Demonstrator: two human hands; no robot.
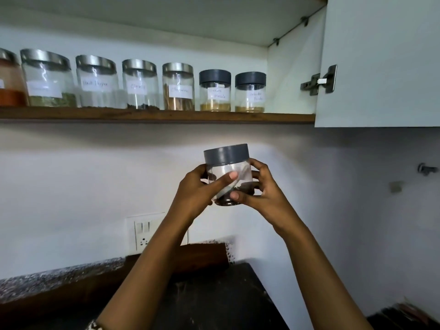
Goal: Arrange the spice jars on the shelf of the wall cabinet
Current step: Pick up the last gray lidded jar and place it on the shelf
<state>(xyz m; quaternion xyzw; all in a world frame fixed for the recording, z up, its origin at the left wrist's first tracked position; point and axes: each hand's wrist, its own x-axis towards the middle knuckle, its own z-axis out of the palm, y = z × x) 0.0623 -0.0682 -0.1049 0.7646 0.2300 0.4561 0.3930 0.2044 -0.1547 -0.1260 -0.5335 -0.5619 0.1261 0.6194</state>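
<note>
Left hand [194,186], right hand [260,190], gripping upright jar [227,171], lid up.

Seemingly five steel-lidded jars [10,84] [47,77] [97,75] [140,77] [178,79], three grey-lidded jars [215,91] [250,94] [226,156], two hands [197,189] [264,189].

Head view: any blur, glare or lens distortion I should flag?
Head view: held jar slightly motion-blurred. Head view: glare streaks on the left shelf jars, which lean from wide-angle distortion. Head view: counter dark, detail lost.
</note>
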